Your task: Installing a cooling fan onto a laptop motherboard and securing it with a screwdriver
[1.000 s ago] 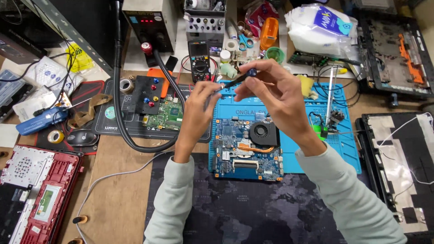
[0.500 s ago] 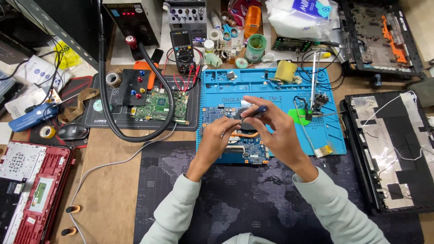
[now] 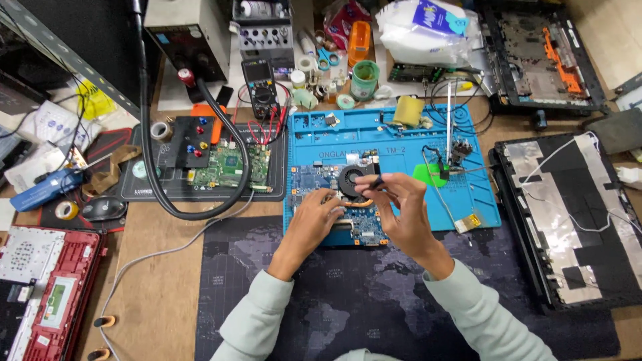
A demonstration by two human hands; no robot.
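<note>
Blue mat (image 3: 401,137), motherboard (image 3: 334,200), hands (image 3: 358,214)

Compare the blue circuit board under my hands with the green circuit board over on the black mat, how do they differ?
The blue circuit board is larger and lies on the blue work mat; the green circuit board is smaller and lies on the black mat. The blue one carries a round black fan; the green one shows none. The left hand rests on the blue board; nothing touches the green one. Both lie flat, components up.
</note>
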